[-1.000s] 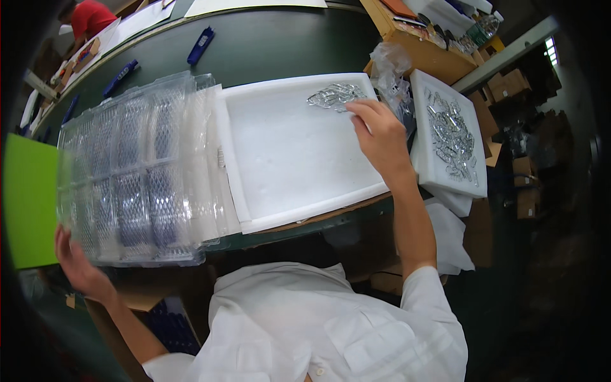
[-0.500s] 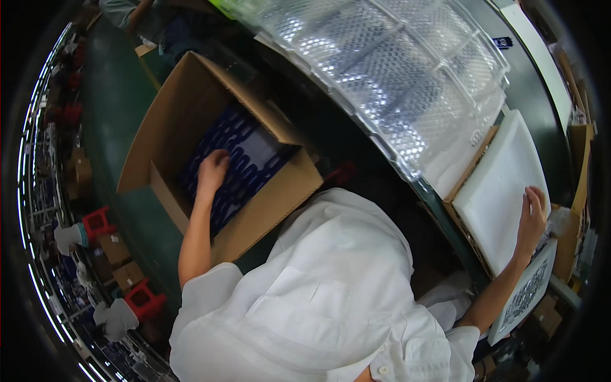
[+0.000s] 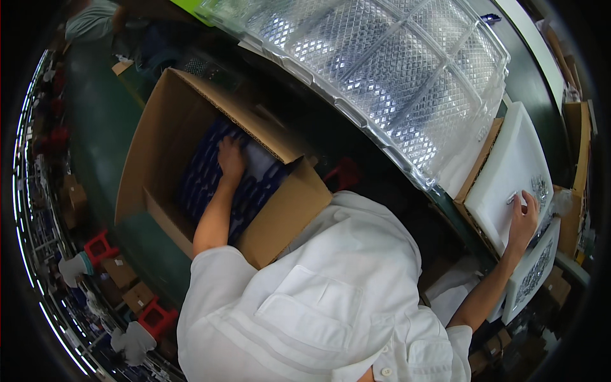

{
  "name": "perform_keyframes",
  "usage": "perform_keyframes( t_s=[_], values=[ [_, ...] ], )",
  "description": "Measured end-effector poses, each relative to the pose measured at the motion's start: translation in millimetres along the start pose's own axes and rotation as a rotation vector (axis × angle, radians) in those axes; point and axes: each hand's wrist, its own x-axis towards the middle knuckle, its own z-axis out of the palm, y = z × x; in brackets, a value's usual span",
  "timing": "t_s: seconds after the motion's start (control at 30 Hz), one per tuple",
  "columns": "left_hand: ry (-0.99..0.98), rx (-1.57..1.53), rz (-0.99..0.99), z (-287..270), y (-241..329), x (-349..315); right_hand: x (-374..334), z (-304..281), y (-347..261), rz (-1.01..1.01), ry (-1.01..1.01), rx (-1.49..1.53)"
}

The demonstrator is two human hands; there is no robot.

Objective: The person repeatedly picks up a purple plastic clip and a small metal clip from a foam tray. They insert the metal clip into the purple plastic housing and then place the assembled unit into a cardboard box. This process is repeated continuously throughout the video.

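Note:
A deep cardboard box (image 3: 280, 219) stands at the left with its flaps up. Rows of dark blue flat pieces with rounded outlines (image 3: 254, 191) fill it, beside a pale patch. Inside, my left hand (image 3: 230, 159) lies over the blue pieces with its fingers extended, touching them; nothing shows in its grip. Far to the right, my right hand (image 3: 523, 219) is bent over a white tray (image 3: 493, 184). Its fingers are curled at a small shiny piece (image 3: 511, 197) near the fingertips. A little heap of shiny small parts (image 3: 540, 186) sits at the tray's far side.
A large clear plastic sheet of trays with a diamond texture (image 3: 382, 83) covers the bench at the top. Another white tray with small metal parts (image 3: 531, 274) is below my right hand. Red stools (image 3: 157, 318) and cartons (image 3: 121, 270) stand at left. A person (image 3: 92, 22) is at upper left.
My left hand has moved farther into the box and its fingers have stretched out. My right hand has come lower, to a small shiny piece on the tray. The whole view has shifted slightly.

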Motion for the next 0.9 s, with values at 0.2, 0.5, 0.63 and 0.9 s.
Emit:
perform_keyframes(
  t_s=[0.2, 0.5, 0.63, 0.9],
  values=[
    [-0.314, -0.211, -0.109, -18.8, 22.7, -14.6, 4.3, 9.3, -3.1, -0.052, -0.039, 0.062],
    [-0.014, -0.116, 0.575, 9.8, -21.5, -8.4, -8.2, 12.8, 11.7, -0.007, -0.062, 0.206],
    [-0.204, -0.023, 0.769, 24.2, -22.1, 6.8, -9.1, 9.9, -24.9, 0.122, 0.010, 0.004],
    [-0.187, 0.156, 1.075, -46.9, -13.5, 41.9, -21.7, -0.4, -37.7, 0.192, 0.030, 0.091]
  ],
)
